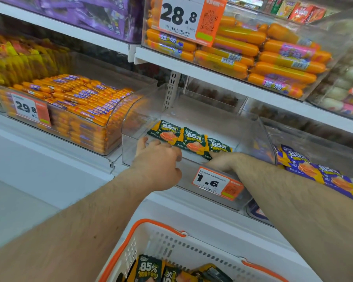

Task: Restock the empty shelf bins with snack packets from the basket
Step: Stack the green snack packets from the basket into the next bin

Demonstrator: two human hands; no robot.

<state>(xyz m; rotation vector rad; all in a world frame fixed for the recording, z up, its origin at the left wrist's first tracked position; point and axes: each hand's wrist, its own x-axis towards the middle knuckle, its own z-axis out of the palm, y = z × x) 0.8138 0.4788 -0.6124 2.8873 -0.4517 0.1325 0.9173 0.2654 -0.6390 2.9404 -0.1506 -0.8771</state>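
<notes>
The shelf (212, 78) carries clear bins side by side, and the middle clear bin (263, 137) (price tag 1.6 on its near wall) holds three green snack packets (194, 139) in a row on its floor. Near, below, a white basket (171, 241) with orange handles holds more of the same packets. Both arms reach over the bin's near wall. The left hand (159, 157) has its fingers spread loosely, fingertips just beside the left packet. The right hand (222, 160) touches the near edge of the right packet; how its grip lies, I cannot tell.
</notes>
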